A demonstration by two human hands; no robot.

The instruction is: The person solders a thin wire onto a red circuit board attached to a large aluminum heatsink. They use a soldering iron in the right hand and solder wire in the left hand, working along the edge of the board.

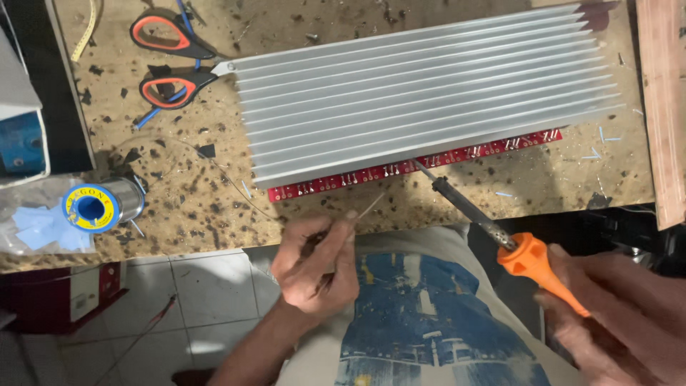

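Soldering, we pinch solder wire [368,209] in our left hand [314,264] and grip the soldering iron [486,221] in our right hand [622,314], tip beyond at the red circuit board [343,182]; next needs wire fed to the joint.

hands [318,268] 2; scissors [179,61] 2; soldering iron [500,239] 1; heatsink [429,89] 1; solder spool [100,204] 1

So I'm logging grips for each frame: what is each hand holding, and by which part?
Right hand grips the soldering iron by its orange handle. Left hand pinches a thin solder wire near its free end.
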